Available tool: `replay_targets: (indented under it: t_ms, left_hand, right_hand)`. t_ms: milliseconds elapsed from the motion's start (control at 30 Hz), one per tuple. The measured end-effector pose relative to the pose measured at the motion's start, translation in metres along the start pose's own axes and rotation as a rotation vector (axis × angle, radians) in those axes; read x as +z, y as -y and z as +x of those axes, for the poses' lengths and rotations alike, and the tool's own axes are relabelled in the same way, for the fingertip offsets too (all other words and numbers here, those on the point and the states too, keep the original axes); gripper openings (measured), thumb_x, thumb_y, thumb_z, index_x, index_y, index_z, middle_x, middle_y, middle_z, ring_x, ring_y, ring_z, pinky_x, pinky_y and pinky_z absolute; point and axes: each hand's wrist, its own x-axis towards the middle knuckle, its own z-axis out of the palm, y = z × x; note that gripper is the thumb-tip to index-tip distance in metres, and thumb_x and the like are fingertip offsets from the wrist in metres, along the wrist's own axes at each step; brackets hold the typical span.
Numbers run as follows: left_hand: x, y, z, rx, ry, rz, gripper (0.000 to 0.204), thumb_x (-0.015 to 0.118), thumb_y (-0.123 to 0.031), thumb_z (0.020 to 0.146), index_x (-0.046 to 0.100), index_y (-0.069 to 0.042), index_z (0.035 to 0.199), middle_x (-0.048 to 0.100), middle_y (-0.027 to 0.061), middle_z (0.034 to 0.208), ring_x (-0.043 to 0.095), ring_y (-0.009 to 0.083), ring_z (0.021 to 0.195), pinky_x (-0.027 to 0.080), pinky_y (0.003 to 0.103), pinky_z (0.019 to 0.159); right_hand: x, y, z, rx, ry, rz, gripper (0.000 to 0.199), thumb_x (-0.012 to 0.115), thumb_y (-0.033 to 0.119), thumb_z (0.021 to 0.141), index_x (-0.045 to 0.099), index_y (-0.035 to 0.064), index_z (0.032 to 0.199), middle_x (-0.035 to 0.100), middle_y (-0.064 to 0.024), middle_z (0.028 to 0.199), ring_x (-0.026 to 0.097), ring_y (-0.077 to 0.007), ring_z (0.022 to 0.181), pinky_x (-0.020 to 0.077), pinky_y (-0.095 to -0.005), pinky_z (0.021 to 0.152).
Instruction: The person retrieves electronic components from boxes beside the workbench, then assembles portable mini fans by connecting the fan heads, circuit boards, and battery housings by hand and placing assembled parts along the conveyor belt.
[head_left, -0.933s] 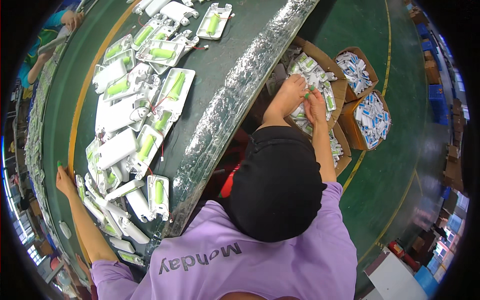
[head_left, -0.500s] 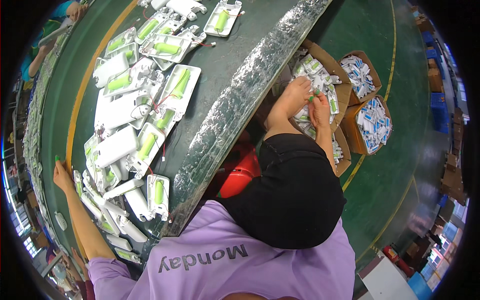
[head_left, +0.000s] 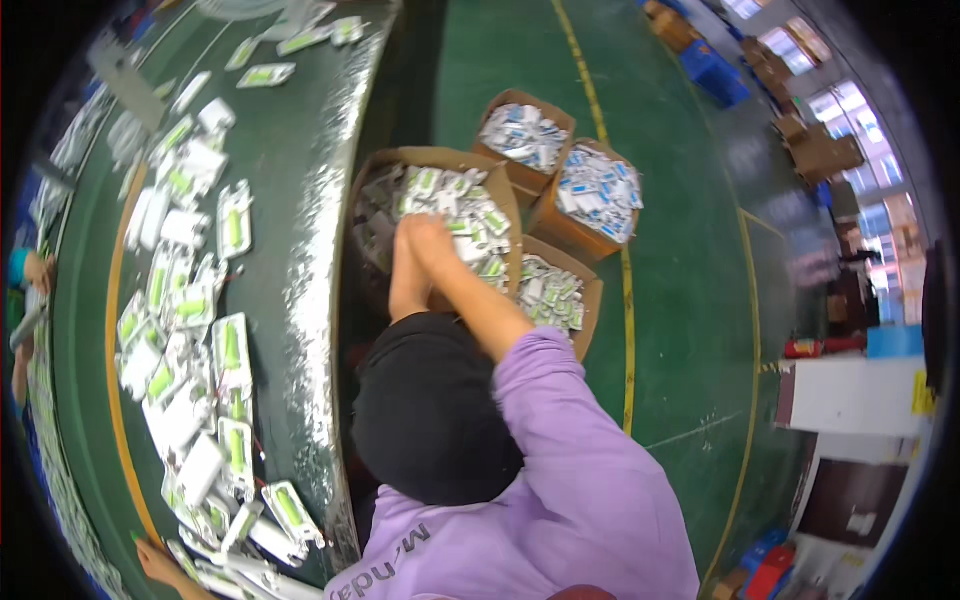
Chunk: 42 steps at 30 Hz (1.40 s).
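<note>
The left hand (head_left: 158, 562) is showing near the table's (head_left: 290, 180) near end, well apart from its right edge, with a fingertip pointing forward and a short stretch of bare forearm (head_left: 190, 588) trailing behind. The right arm is reaching forward from a purple sleeve (head_left: 560, 400), its bare forearm (head_left: 490, 310) slanting leftward, just outside the table's right edge. The right hand (head_left: 430, 238) is pointing away, its fingertips hiding from view.
</note>
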Motion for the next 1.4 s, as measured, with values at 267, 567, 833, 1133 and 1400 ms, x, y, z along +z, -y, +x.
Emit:
replay_targets:
  t_ms: [267, 567, 833, 1133, 1400]
  left_hand:
    - [-0.005, -0.055, -0.036, 0.386, -0.089, -0.129, 0.034, 0.059, -0.02, 0.083, 0.056, 0.005, 0.059, 0.046, 0.0112, 0.049, 0.037, 0.0179, 0.047, 0.037, 0.036, 0.046]
    - [0.001, -0.025, -0.011, 0.482, -0.245, 0.07, 0.037, 0.058, -0.024, 0.083, 0.057, 0.008, 0.064, 0.054, 0.016, 0.053, 0.043, 0.0225, 0.047, 0.039, 0.039, 0.049]
    - [-0.007, -0.025, -0.017, 0.3, -0.203, 0.045, 0.035, 0.058, -0.026, 0.082, 0.061, 0.006, 0.069, 0.058, 0.0173, 0.059, 0.047, 0.0229, 0.052, 0.042, 0.037, 0.052]
    - [-0.011, -0.006, -0.001, 0.064, -0.037, -0.004, 0.039, 0.053, -0.034, 0.084, 0.057, 0.001, 0.068, 0.047, 0.0002, 0.056, 0.038, 0.0091, 0.055, 0.035, 0.028, 0.05]
    - [-0.014, -0.047, -0.035, -0.028, -0.076, 0.092, 0.036, 0.057, -0.037, 0.078, 0.065, -0.003, 0.081, 0.062, 0.0077, 0.068, 0.054, 0.0125, 0.062, 0.044, 0.029, 0.06]
  right_hand:
    - [0.009, 0.037, 0.006, 0.229, -0.197, -0.075, 0.01, 0.048, 0.016, 0.075, 0.055, 0.0093, 0.077, 0.051, -0.004, 0.076, 0.053, -0.0186, 0.073, 0.049, -0.028, 0.053]
    - [0.007, 0.023, 0.007, 0.342, 0.045, 0.206, 0.023, 0.044, 0.013, 0.08, 0.055, 0.0028, 0.097, 0.053, -0.0103, 0.097, 0.05, -0.0241, 0.09, 0.0476, -0.0305, 0.07]
    - [0.009, 0.032, 0.01, 0.294, 0.057, 0.317, 0.021, 0.042, 0.014, 0.08, 0.06, 0.0037, 0.086, 0.058, -0.0142, 0.088, 0.056, -0.0272, 0.084, 0.0462, -0.04, 0.07]
    - [-0.016, -0.043, 0.019, 0.483, 0.37, 1.09, 0.041, 0.063, 0.011, 0.064, 0.048, -0.0108, 0.095, 0.059, -0.0159, 0.088, 0.057, -0.018, 0.076, 0.0478, -0.0328, 0.06]
    - [0.019, -0.072, 0.053, -0.116, 0.682, 0.352, 0.028, 0.066, 0.028, 0.058, 0.06, 0.0004, 0.06, 0.061, -0.018, 0.062, 0.058, -0.0255, 0.054, 0.0439, -0.0387, 0.05]
